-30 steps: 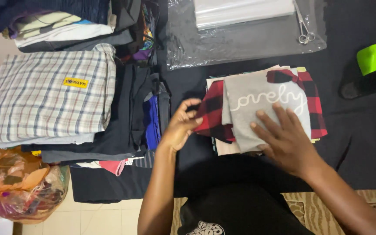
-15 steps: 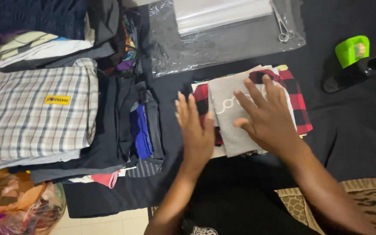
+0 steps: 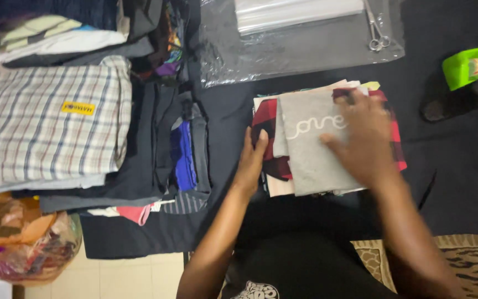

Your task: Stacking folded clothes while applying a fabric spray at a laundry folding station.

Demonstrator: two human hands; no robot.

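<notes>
**Both hands flat on the folded grey garment**

We see the right hand (image 3: 363, 138) lying palm down on the grey folded garment (image 3: 311, 149), fingers spread loosely over its white looped lettering, holding nothing. The left hand (image 3: 252, 160) sits at the pile's left edge, fingers pressed together and straight, fingertips touching the red-and-black checked cloth (image 3: 265, 124) just under the grey piece. That grey piece tops a small stack near the front edge of the black-covered table (image 3: 455, 182), about mid-width. Over at the table's left edge we have a folded plaid shirt (image 3: 45, 124) on dark clothes, with a dark stack (image 3: 161, 144) between it and the hands. At the back edge lies clear plastic sheeting (image 3: 283, 52) with scissors (image 3: 377, 36) on it, and toward the right edge a green tape dispenser (image 3: 466, 67)
</notes>
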